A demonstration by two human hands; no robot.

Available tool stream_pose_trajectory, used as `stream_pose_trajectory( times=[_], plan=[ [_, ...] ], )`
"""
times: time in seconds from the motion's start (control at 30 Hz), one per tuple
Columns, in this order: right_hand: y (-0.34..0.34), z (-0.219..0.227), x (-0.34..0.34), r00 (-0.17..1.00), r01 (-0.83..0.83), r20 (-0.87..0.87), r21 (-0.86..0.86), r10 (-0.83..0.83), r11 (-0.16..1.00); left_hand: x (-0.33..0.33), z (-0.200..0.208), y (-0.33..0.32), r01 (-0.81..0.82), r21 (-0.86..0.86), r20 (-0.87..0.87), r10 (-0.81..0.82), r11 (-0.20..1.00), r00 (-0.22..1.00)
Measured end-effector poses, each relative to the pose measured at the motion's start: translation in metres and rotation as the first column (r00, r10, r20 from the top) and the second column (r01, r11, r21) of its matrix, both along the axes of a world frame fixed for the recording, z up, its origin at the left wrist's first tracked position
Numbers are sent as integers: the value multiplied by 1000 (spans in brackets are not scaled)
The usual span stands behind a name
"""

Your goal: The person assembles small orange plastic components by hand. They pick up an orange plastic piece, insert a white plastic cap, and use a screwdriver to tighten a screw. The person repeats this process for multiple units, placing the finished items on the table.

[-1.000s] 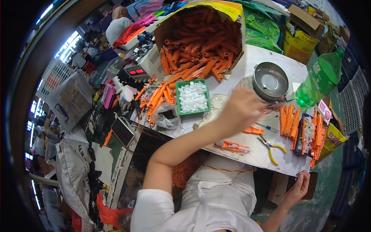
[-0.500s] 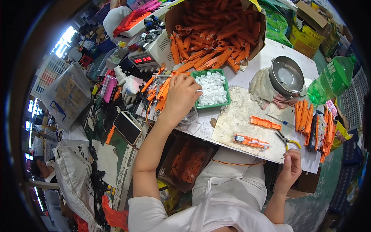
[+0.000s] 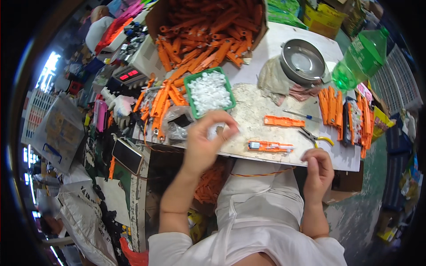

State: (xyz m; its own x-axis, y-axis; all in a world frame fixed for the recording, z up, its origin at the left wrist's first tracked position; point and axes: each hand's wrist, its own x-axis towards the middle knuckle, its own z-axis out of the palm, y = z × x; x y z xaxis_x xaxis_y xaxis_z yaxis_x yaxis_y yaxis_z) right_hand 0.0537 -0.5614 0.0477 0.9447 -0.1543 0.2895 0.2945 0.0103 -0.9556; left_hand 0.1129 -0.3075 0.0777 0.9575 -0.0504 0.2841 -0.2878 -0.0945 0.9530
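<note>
My left hand [image 3: 206, 141] is over the near edge of the work board, below a green tray [image 3: 231, 99] heaped with small white plastic parts [image 3: 209, 92]. Its thumb and forefinger are pinched; a blurred whitish bit shows at the tips, too small to name. At the board's near right edge my right hand [image 3: 319, 168] has its fingers curled together, and what they hold, if anything, is hidden. Between the hands lies an orange plastic half-shell [image 3: 270, 146] with a silvery block and white parts in it. Beyond it sits an empty orange half-shell [image 3: 284, 121].
Pliers [image 3: 316, 138] and a blue-ended screwdriver [image 3: 301, 115] lie to the right, near stacked orange shells [image 3: 330, 106]. A metal bowl [image 3: 303, 61] and green bottle [image 3: 361, 57] stand behind. A carton [image 3: 155, 20] of orange shells is at the back; a phone [image 3: 128, 156] lies left.
My left hand has moved from beside the green tray toward me and the near edge, fingers pinched. My right hand stays by the board's edge. The whole view has shifted.
</note>
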Motion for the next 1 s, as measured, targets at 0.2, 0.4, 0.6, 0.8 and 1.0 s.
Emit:
stream_pose_trajectory(
  times=[0.2,0.4,0.6,0.8,1.0],
  plan=[
    [27,2,17,953,-65,286,-134,102,989,-48,-50,-90,-14,-924,-265,-613,382,744],
    [29,-7,15,929,29,365,-222,56,975,-58,-46,-104,-78,-947,-275,-659,312,700],
    [27,-11,17,909,55,413,-257,58,965,-59,-47,-105,-64,-944,-266,-632,324,728],
    [26,-13,16,903,77,426,-294,59,953,-61,-44,-106,-119,-926,-325,-597,357,733],
    [23,-12,19,861,130,502,-373,82,919,-63,-49,-104,-69,-921,-310,-613,384,727]
  ],
)
